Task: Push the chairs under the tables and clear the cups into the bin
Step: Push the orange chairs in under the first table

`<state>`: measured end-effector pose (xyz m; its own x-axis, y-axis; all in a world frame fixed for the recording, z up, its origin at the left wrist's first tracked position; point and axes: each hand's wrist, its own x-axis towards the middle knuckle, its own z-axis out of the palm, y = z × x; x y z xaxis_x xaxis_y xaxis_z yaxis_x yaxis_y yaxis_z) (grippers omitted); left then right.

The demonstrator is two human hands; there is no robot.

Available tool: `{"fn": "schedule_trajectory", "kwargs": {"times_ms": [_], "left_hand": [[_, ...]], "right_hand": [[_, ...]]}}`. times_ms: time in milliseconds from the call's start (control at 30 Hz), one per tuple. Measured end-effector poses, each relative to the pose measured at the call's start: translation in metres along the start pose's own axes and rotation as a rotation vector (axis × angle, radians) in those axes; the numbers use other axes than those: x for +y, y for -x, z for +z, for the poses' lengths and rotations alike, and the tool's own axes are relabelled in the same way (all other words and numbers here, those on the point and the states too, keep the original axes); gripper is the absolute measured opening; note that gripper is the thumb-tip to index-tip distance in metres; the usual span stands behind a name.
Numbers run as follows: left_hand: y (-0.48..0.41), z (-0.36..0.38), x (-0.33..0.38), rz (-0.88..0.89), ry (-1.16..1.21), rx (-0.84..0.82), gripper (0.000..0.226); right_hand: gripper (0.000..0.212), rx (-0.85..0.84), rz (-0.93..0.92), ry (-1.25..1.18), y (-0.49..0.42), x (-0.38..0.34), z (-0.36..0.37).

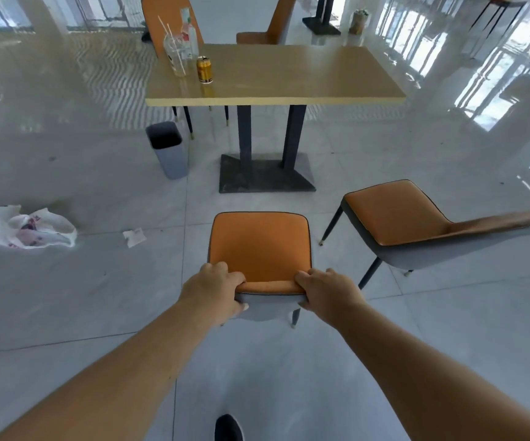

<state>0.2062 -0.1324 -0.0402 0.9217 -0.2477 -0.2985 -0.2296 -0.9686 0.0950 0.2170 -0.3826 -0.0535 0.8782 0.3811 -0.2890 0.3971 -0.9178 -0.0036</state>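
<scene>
Four orange chairs: one near (258, 246), one right (394, 214), two behind the worktop (274, 73), at (165, 14) and (271, 27). One bin (168, 149). One can (205, 70). One bottle (190, 33). Clear cups (174, 54): probably two, overlapping. Two straws (169, 33). One bag (25, 227), one paper scrap (134, 237). Two hands: left (216, 289), right (327, 292). One shoe (228, 428).

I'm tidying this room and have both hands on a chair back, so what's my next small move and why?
Probably push the chair straight ahead toward the table. Your left hand and right hand already grip its backrest, the seat faces the table, and open floor lies between them, so it is not tucked under yet.
</scene>
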Motion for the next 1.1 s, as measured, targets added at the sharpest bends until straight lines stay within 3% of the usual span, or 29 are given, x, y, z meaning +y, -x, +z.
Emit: {"fn": "schedule_trajectory", "kwargs": {"times_ms": [700,1100], "left_hand": [[-0.345,-0.115,-0.143,-0.080,0.114,0.102,0.041],[-0.466,-0.163,-0.193,-0.201,0.119,0.088,0.039]], "right_hand": [[0.026,0.087,-0.088,-0.075,-0.384,0.120,-0.105],[0.028,0.126,-0.188,-0.057,-0.519,0.154,-0.149]]}}
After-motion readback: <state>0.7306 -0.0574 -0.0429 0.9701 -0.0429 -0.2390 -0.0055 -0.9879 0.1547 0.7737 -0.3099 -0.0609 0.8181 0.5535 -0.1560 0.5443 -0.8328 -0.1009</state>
